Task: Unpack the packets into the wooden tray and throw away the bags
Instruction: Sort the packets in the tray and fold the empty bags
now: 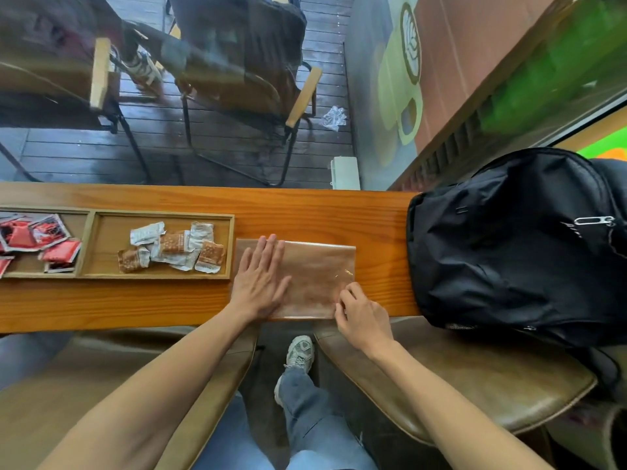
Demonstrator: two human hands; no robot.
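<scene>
A clear empty plastic bag [315, 276] lies flat on the wooden counter [305, 212], just right of the wooden tray [159, 276]. My left hand [259, 278] presses flat on the bag's left part, fingers spread. My right hand [361, 317] pinches the bag's near right corner. The tray's right compartment holds several brown and white packets [176, 247]. Its left compartment holds several red packets [37, 242].
A black backpack [515, 245] fills the counter's right end, close to the bag. Beyond the glass are chairs and a crumpled plastic bag [334, 117] on the floor. Brown seats [458, 378] sit below the counter's near edge.
</scene>
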